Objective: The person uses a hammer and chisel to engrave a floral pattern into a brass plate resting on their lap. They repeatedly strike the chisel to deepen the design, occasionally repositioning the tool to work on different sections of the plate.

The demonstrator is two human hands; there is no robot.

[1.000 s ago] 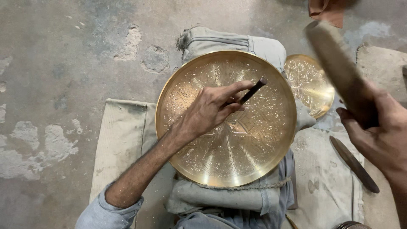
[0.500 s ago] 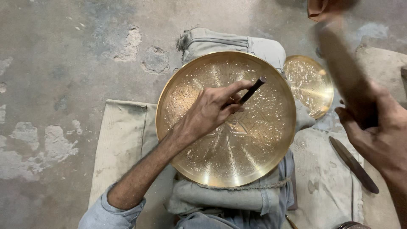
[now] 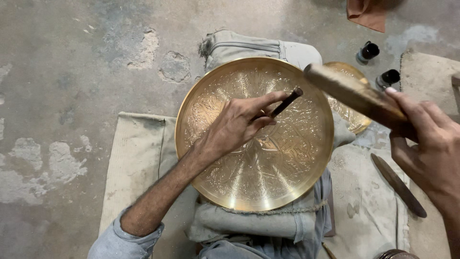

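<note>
The big brass plate (image 3: 268,158), already engraved over most of its face, is lying on folded cloth (image 3: 249,223) on the lap, while the left hand (image 3: 235,127) is closing its fingers (image 3: 268,100) around a dark chisel (image 3: 286,102) set on it, and the right hand (image 3: 426,144) is gripping a wooden mallet (image 3: 352,93) just above.

**What you can count here**

You have two hands in view: your left hand (image 3: 235,127) and your right hand (image 3: 426,144).

You can see two gold plates: a big plate (image 3: 292,163) in the middle and a small plate (image 3: 352,112) partly hidden behind it.

There is one punch (image 3: 286,102) and one hammer (image 3: 352,93).

There are two little dark bottles (image 3: 368,52) near the top right.

One flat dark tool (image 3: 398,185) lies on the right.

You can count two mats, a left mat (image 3: 139,158) and a right mat (image 3: 426,72), and one brown cloth (image 3: 366,13).
</note>
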